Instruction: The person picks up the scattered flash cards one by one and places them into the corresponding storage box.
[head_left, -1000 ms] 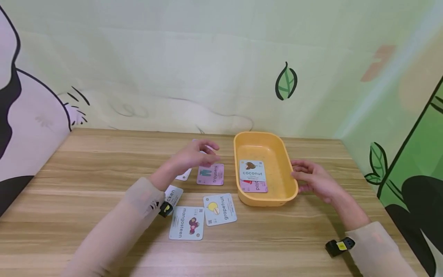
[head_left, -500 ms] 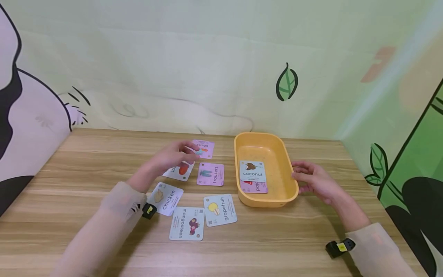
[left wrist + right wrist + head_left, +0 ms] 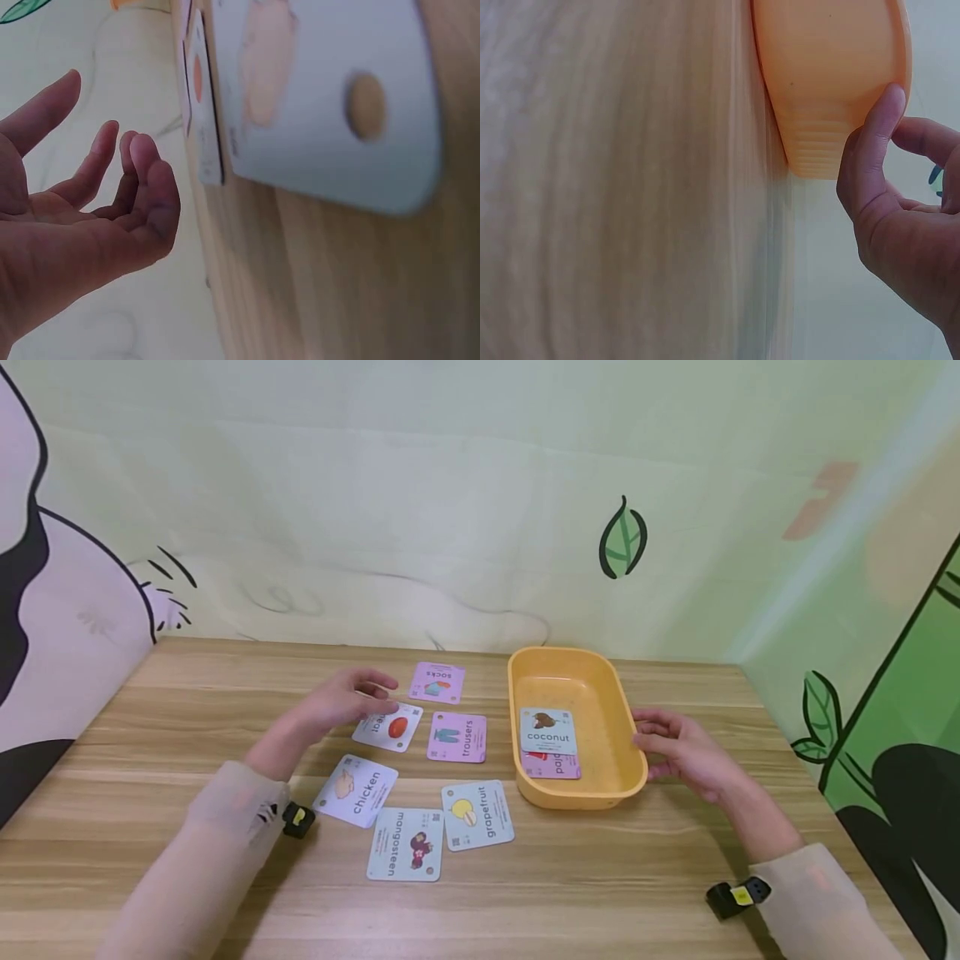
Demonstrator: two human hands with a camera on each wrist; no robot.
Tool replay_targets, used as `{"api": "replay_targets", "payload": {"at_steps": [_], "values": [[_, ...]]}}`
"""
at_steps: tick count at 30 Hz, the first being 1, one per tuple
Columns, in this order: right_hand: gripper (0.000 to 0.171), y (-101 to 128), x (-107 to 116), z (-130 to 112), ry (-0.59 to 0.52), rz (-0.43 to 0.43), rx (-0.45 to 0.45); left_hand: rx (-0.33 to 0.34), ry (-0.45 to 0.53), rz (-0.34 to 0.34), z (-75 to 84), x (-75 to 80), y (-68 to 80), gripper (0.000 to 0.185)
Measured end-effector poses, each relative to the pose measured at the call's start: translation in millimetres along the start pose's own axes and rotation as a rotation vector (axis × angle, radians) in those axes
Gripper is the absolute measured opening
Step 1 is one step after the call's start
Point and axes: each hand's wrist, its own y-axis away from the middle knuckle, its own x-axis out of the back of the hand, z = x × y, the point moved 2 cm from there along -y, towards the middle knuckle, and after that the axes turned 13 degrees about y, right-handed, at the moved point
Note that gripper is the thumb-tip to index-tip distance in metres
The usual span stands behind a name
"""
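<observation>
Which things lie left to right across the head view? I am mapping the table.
Left hand → white chicken card → pink trousers card → yellow plastic tray → right hand.

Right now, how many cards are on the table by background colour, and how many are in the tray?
Pink cards on the table: 2, socks and trousers.
White cards on the table: 4, the red-picture card, chicken, mangosteen, grapefruit.
Cards in the yellow tray: 2, coconut and a pink card.
Total: 8 cards.
</observation>
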Motion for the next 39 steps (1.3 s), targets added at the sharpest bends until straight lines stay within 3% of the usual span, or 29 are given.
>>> {"api": "replay_targets", "payload": {"at_steps": [16,30,39], "values": [[0.059,0.3,-0.3,-0.2,0.009,0.005,-0.010,0.053,-0.136,0.000,-12.0,13.1,-0.5,0.069],[0.060,0.5,-0.2,-0.5,-0.003,0.000,-0.009,0.088,-0.298,-0.005,-12.8,11.6,-5.9,0.077],[0.060,-0.3,0.0,-0.5,0.000,-0.004,0.002,0.089,-0.397,0.036,-14.9,8.5,-8.8,0.073]]}}
